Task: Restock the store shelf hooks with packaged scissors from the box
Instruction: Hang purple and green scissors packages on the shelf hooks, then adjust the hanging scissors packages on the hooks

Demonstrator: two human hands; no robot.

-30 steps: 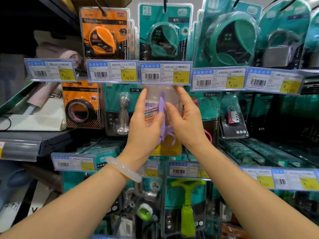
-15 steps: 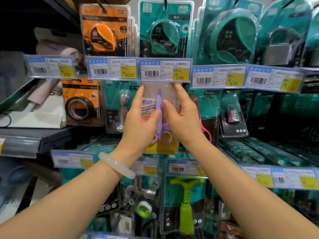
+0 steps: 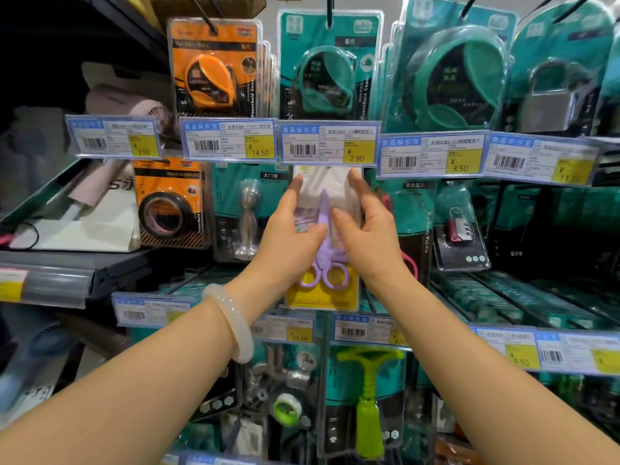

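Yellow price tag (image 3: 144,146) far left reading 3.50, tag (image 3: 260,147) under the orange tape measure pack (image 3: 214,68) reading 14.50, tag (image 3: 358,152) above the scissors pack (image 3: 323,236) reading 2.90, tag (image 3: 461,162) to its right reading 3.50, lower-row tag (image 3: 299,334) reading 27.20.

Store shelf rack with black wire hooks (image 3: 330,15) is carrying hanging blister packs: orange tape measure (image 3: 209,82), teal tape measures (image 3: 327,82), steel padlock (image 3: 550,105), black tape roll (image 3: 167,214), lime-green tool (image 3: 369,397).

Clear packet of purple scissors (image 3: 324,229), upright, handles down, yellow card base, just beneath the price-tag rail
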